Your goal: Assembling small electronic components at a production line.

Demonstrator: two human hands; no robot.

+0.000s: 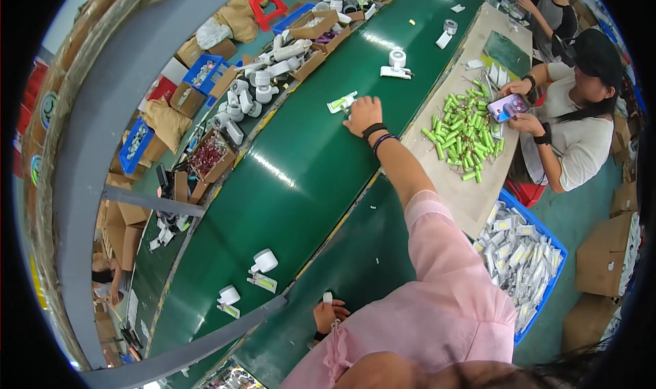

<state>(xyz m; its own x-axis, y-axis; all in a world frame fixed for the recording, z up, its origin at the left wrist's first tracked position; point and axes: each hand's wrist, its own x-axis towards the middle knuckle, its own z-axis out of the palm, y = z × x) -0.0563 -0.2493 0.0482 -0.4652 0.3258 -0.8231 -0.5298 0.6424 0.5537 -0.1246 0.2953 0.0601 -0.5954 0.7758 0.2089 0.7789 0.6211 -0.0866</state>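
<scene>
My right hand (366, 117) stretches far out over the green conveyor belt (301, 191), its fingers bent down at the near end of a white housing half with a green battery cell (341, 103). Those fingertips are partly hidden under the hand. Close to my body, my left hand (329, 315) is closed around a small white piece (327, 298) above the dark green worktop (372, 252). Farther along the belt lie a white round-headed unit with its housing (396, 63) and another white unit (447, 33).
Two more white units (264, 260) lie on the near belt. Green cylindrical cells (468, 132) cover the side table (427, 163), where a co-worker (581, 115) holds a phone (508, 107). A blue crate (555, 242) holds wrapped parts. A grey metal bar (225, 338) crosses the near belt.
</scene>
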